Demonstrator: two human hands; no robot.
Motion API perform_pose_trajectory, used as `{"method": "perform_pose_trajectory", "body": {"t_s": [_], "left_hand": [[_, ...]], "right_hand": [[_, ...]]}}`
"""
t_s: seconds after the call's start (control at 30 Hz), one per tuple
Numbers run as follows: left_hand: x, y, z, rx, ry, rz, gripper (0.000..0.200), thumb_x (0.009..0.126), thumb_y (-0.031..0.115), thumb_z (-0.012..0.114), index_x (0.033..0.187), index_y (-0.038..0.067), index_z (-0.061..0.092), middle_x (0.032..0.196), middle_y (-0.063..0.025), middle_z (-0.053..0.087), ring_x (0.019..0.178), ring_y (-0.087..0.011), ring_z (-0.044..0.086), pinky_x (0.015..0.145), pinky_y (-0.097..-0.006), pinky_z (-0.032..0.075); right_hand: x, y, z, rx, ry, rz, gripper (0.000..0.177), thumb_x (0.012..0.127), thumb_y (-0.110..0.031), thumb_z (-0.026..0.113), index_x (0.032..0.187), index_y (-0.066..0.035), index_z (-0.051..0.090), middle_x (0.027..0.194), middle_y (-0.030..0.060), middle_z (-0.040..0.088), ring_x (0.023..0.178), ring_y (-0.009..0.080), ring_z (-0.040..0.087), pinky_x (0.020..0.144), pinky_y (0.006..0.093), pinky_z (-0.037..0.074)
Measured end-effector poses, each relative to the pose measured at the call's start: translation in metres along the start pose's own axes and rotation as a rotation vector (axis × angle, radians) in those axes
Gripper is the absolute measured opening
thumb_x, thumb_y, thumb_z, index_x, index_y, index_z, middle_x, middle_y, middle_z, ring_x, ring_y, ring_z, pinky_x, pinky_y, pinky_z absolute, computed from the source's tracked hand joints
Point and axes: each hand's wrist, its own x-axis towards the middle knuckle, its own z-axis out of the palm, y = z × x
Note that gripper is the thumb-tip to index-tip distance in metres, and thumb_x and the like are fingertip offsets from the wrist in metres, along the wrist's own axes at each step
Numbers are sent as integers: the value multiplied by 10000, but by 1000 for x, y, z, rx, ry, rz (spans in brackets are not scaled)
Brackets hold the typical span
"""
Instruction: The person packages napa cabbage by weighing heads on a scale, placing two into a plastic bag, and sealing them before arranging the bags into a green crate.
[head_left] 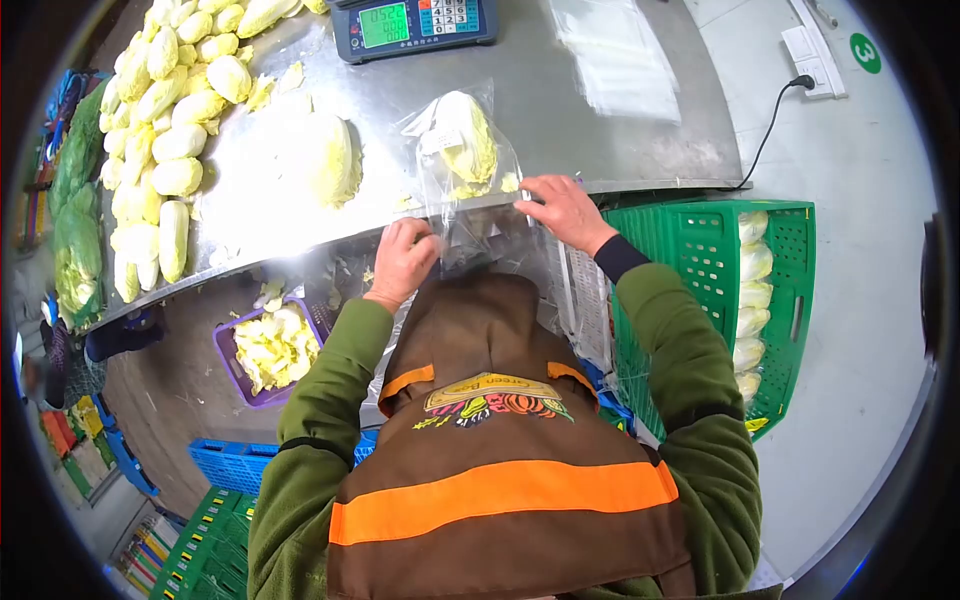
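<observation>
Head view: cabbage (470, 140), oval, white to yellow, inside clear bag (438, 190) near front edge of counter (620, 150); mouth pinched in left hand (405, 255) and right hand (562, 210); white patch unreadable, neighbouring cabbage (336, 165) glare-washed, scale (412, 28) cut off on top.

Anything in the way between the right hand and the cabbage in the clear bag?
Yes: the clear bag itself and, beside the right hand, a small yellow leaf scrap; inside the bag or not, I cannot tell. Nothing else visible stands before the cabbage.
</observation>
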Motion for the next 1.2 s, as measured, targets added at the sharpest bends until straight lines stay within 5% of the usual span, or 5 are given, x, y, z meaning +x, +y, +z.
{"method": "perform_pose_trajectory", "body": {"t_s": [0.43, 0.57, 0.83, 1.03, 1.2], "left_hand": [[90, -18, -96, -211, 82, -85, 121, 874, 1, 664, 976, 40, 613, 1139, -116, 622, 1041, -254, 578, 915, -390, 478], [94, -35, -55, -679, 169, -558, 122, 984, 61, 570, 957, 30, 455, 729, -75, 648, 617, -105, 608, 579, -243, 461], [72, -68, -39, -732, -576, -1257, 209, 896, 133, 670, 993, 24, 520, 533, -31, 572, 400, -118, 518, 381, -281, 383], [106, -85, -60, 89, -577, 7, 627, 736, -65, 612, 1341, 93, 558, 1463, -171, 439, 1247, -372, 506, 978, -459, 464], [138, -98, -31, -117, -799, 281, 916, 638, -40, 694, 1489, 90, 384, 1543, -190, 360, 1419, -469, 302, 1143, -532, 307]], "right_hand": [[39, -24, -45, 620, 435, 529, 48, 966, -80, 543, 987, -60, 506, 1174, 106, 640, 1100, 266, 573, 1002, 390, 427], [57, -32, -15, 950, 634, 843, 164, 1035, -173, 468, 958, -30, 492, 772, 101, 618, 726, 203, 666, 732, 328, 536], [38, -24, 41, 1118, -228, 1372, 259, 969, -277, 607, 947, -22, 567, 649, 79, 622, 500, 157, 619, 477, 317, 479], [38, -11, 27, 313, -61, 676, 672, 762, -52, 644, 1406, -195, 518, 1473, 103, 448, 1281, 329, 472, 1068, 423, 414], [42, -1, 51, 571, 40, 498, 693, 758, -289, 784, 1404, -218, 542, 1394, 103, 497, 1223, 337, 479, 1022, 448, 445]]}}
